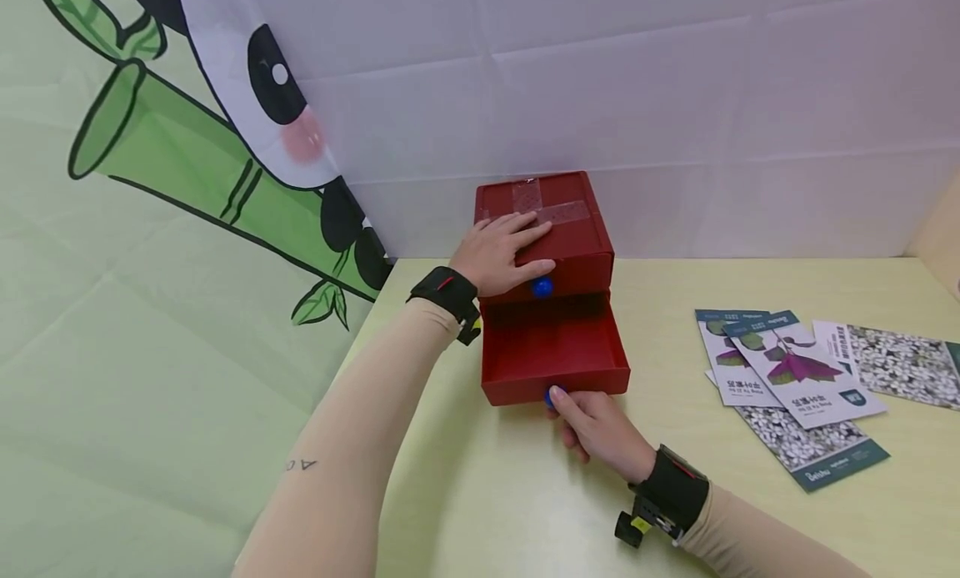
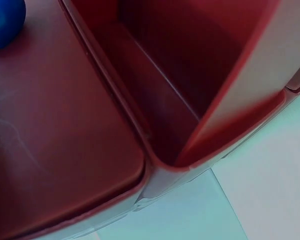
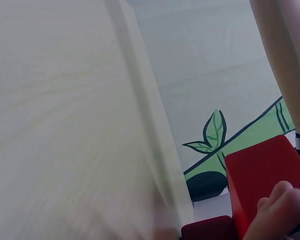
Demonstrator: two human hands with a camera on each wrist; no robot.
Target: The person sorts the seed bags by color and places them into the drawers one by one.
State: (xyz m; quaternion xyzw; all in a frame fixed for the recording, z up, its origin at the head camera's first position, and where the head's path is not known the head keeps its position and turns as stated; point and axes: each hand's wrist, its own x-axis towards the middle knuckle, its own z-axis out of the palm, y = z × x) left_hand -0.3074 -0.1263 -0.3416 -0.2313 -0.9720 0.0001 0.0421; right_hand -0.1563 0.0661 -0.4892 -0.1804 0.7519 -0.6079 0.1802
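A red two-drawer box [image 1: 551,240] stands against the back cloth, strips of clear tape on its top. Its lower drawer [image 1: 555,344] is pulled out and looks empty inside; the upper drawer, with a blue knob [image 1: 542,288], is closed. The left hand [image 1: 498,253] lies with spread fingers on the box top, its thumb near the upper front edge. At the lower drawer's blue knob [image 1: 550,397] the right hand [image 1: 600,428] pinches with thumb and fingers. In the left wrist view, the upper drawer front [image 2: 55,125] and the open drawer's inside [image 2: 165,75] appear.
Several printed seed packets or cards [image 1: 806,369] lie overlapping on the right of the pale table [image 1: 465,511]. A cloth with a panda and bamboo print [image 1: 262,203] hangs at the left and behind.
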